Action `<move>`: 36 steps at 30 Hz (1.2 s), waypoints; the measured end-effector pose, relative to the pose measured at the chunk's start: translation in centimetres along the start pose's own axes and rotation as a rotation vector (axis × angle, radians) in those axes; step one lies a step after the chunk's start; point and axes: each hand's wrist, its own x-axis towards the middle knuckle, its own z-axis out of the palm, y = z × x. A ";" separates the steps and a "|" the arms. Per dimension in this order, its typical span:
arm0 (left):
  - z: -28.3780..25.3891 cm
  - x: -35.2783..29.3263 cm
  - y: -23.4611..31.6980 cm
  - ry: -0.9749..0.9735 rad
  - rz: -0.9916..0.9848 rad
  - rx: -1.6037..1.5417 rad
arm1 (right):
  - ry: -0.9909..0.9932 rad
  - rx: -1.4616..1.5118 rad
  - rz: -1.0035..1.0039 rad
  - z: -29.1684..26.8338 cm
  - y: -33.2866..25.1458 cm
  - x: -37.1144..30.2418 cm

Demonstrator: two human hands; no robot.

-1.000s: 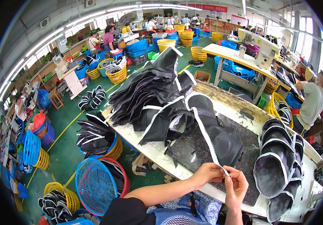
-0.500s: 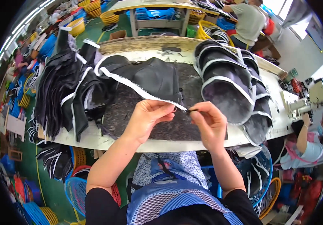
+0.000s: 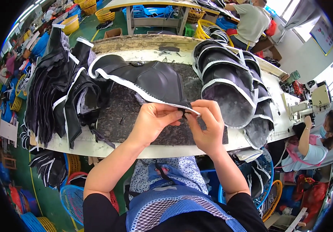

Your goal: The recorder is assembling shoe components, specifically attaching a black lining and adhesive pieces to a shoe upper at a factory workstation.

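A black leather shoe upper (image 3: 157,79) with a white toothed trim along its edge lies across the dark mat (image 3: 116,120) in front of me. My left hand (image 3: 159,118) pinches the trimmed edge near its right end between thumb and fingers. Right beside it, my right hand (image 3: 206,120) is closed on the white tip of that same edge, the fingertips of both hands nearly touching. A small dark bit shows between the fingers, too small to name.
To the left hangs a pile of black uppers (image 3: 50,92); to the right lies a stack of grey-lined uppers (image 3: 228,104). A sewing machine (image 3: 315,98) stands at the far right beside a seated person (image 3: 309,150). A blue basket (image 3: 265,178) sits below the table's right edge.
My right hand has moved left against my left hand and now grips the upper's edge tip. The whole view has shifted slightly.
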 end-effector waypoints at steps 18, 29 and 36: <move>-1.0 -0.7 -1.3 -0.001 -0.041 0.133 | -0.110 0.006 -0.012 0.5 0.8 0.7; -0.9 -0.8 -2.3 -0.005 -0.081 0.172 | -0.222 0.178 0.186 0.1 0.9 -0.1; -1.1 -0.9 -0.2 -0.071 0.133 0.113 | -0.045 0.465 0.123 0.6 0.4 0.3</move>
